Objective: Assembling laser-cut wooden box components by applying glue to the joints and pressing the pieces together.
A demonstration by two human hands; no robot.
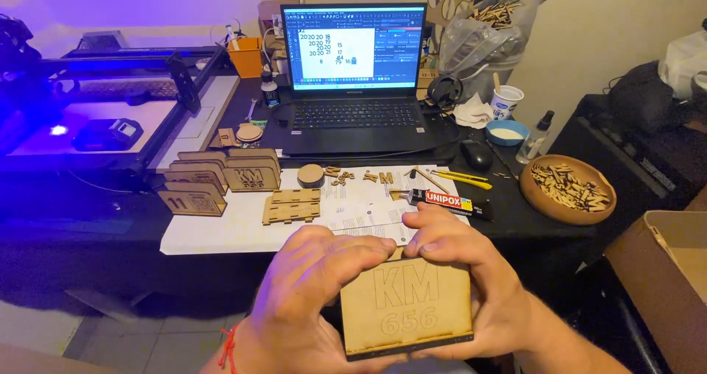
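Both hands are holding a thin wooden plaque point(407, 305) w/ cut-out lettering, up close in front of the worktop point(110, 212), below its near edge. Left hand point(313, 289) is wrapping the plaque's left side & top, grip pressed together on it; right hand point(464, 271) is pinching the top-right corner & right edge. Looks like layers are being pressed flat, so best to be squeezing evenly along all edges, keeping corners flush, not flexing the thin wood. Glue tube point(445, 201) is lying on the white paper point(221, 230) just beyond; similar plaques point(221, 175) are standing further left.
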